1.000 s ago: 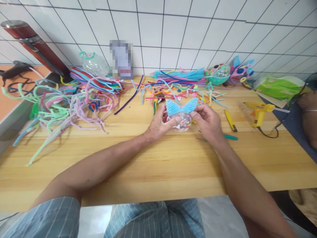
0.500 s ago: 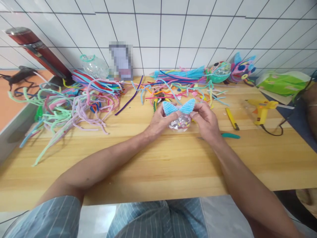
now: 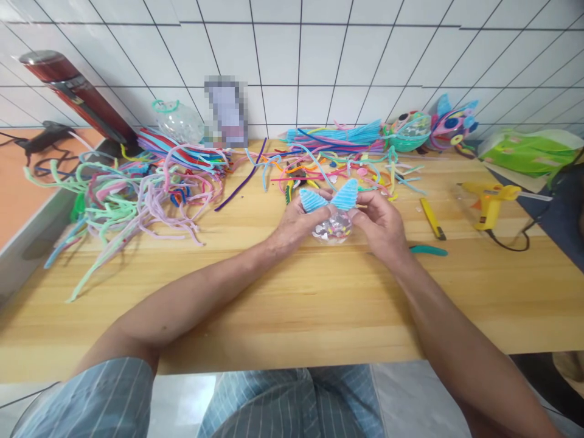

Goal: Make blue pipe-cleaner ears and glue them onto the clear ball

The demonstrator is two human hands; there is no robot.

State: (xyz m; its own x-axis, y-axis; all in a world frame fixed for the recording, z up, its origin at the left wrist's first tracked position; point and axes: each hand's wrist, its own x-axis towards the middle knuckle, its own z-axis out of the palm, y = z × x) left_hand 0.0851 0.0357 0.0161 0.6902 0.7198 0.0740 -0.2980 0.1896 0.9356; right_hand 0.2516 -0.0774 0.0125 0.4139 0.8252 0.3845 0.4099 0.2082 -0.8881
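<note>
Centre of frame: the left hand [image 3: 294, 224] and right hand [image 3: 381, 222] cradle a clear ball [image 3: 332, 226] just above the wooden surface [image 3: 292, 304], fingers clamped on opposite sides to steady it. Two blue ribbed ears [image 3: 329, 197] stand upright on top, likely pressed in place. A glue gun [image 3: 489, 201] lies at right.

One glue gun [image 3: 490, 201], one red flask [image 3: 75, 91], two blue fins [image 3: 345, 194].
</note>
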